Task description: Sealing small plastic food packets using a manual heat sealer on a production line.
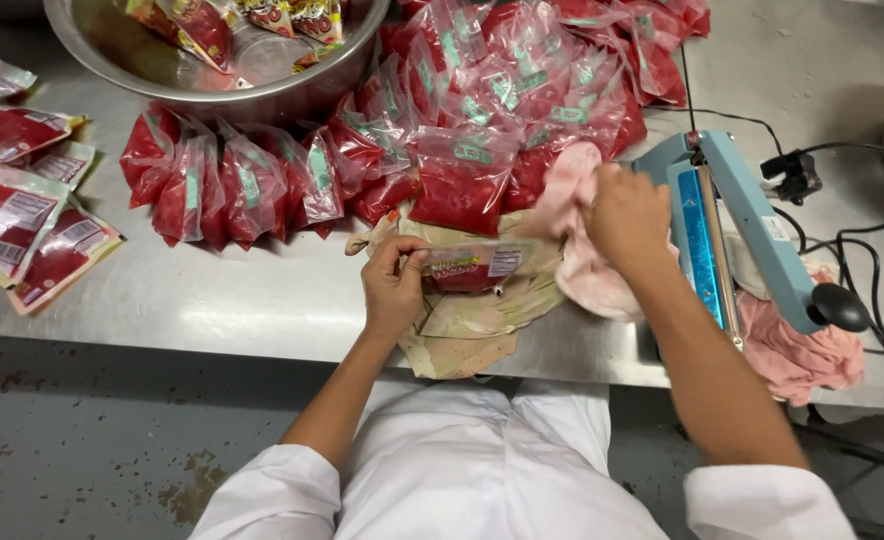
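My left hand grips one end of a printed pouch filled with red paste, which lies flat on stained brown paper at the table's front edge. My right hand is closed on a pale pink cloth just right of the pouch, between it and a blue heat sealer. Behind both hands lies a heap of clear bags of red paste.
A steel bowl with more printed pouches stands at the back left. Several flat printed pouches lie at the far left. A second pink cloth sits under the sealer's arm, and black cables trail at the right on the steel table.
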